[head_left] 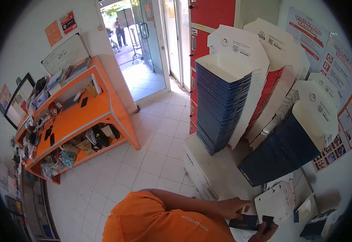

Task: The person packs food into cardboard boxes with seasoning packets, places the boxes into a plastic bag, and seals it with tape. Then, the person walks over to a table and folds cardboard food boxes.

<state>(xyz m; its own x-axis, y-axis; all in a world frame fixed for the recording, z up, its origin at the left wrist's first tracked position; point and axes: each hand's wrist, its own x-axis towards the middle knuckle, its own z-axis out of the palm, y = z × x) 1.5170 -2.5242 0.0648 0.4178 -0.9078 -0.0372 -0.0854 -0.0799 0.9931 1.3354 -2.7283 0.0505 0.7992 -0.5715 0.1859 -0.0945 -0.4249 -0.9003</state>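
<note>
Probably light, stiff and easily creased, the dark carton (246, 222), best held by its edges, is low beside the counter (229, 166), the right grip (269, 230) closed on it, while whether the left grip (233, 207) holds it I cannot tell.

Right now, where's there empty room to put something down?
On the pale tabletop, between the upright navy stack, the leaning navy stack and the left hand. Around the right hand, it's crowded with white pieces and dark pieces.
</note>
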